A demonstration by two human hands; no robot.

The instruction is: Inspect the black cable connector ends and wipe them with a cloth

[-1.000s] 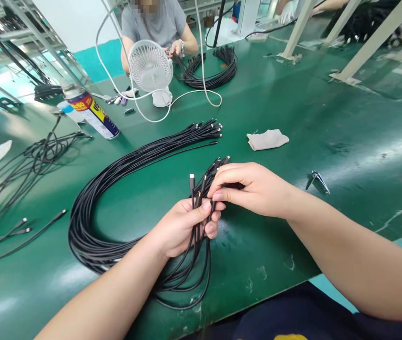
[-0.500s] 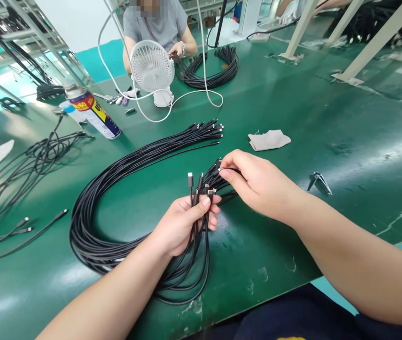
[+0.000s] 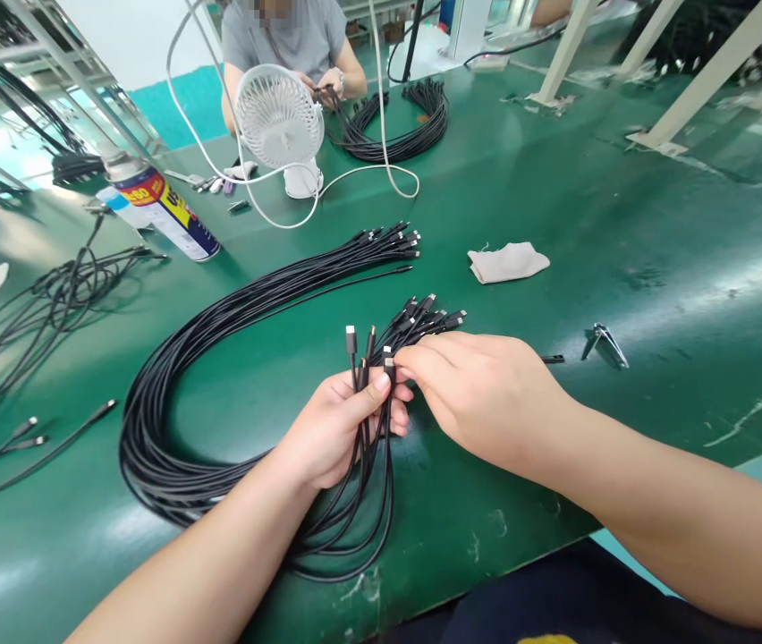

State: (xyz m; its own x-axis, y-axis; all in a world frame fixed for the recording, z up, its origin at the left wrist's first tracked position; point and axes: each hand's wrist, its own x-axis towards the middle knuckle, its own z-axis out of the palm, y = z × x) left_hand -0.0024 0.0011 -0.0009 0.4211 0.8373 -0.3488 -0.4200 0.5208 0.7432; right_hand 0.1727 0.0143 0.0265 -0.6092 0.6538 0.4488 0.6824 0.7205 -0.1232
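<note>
Right hand [image 3: 492, 394] is back, apparently touching the held cables [image 3: 388, 368].

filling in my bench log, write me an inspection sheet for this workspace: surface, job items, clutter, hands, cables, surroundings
Surface: green tabletop, shiny, with pale scuffs near its front edge.
Job items: several black cable ends, connectors up, in the left hand.
Clutter: spray can, pale cloth, nail-clipper-like tool, white fan.
Hands: left hand closed around the cable ends; right hand with fingertips beside them, its grip partly hidden.
Cables: black bundle curved in a U; looser black cables tangled at picture left; white cord by the fan.
Surroundings: person in grey across the tabletop, beside a black cable coil.
</note>
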